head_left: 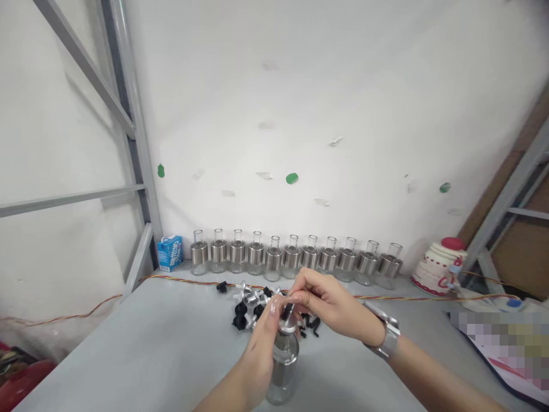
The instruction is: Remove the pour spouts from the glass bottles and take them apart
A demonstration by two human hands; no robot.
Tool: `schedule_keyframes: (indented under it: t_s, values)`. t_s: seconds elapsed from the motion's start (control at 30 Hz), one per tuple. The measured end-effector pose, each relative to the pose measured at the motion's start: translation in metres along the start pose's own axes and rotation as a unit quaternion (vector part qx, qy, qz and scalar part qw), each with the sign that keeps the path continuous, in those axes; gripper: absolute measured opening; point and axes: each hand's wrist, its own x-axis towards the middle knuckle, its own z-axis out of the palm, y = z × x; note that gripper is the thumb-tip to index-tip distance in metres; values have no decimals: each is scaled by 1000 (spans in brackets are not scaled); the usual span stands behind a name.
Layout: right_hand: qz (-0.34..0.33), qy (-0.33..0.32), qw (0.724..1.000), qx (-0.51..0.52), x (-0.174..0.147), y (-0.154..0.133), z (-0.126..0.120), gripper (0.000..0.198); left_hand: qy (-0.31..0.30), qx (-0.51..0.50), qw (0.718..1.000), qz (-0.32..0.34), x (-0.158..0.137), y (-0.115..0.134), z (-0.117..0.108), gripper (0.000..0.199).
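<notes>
A glass bottle (283, 375) with a metal band stands upright near the table's front. On its neck is a silver cap (289, 325) with a dark piece (287, 311) rising from it. My left hand (261, 342) is closed at this top, its thumb and fingertips against the cap and dark piece. From the right, my right hand (326, 300) pinches at the tip of the dark piece; what lies between those fingertips is too small to make out. Just behind the hands is a pile of black stoppers (240, 316) and silver-white parts (243, 290), partly hidden by them.
Several similar banded bottles (218, 252) stand in a row along the wall. A blue carton (170, 253) is at the left end, a white jar with a red lid (440, 266) at the right. A twisted wire (197, 280) crosses the table (171, 343) behind the pile.
</notes>
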Motion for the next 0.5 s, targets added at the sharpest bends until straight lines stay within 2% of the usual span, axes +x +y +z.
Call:
schedule_keyframes:
  t_s: [0.33,0.5]
  values:
    - [-34,18,990,134,0,16,10,15,0,-13,998,-66,5,-11,-5,55]
    - [-19,15,992,126,-1,17,10,16,-53,-44,997,-41,6,-11,-6,54]
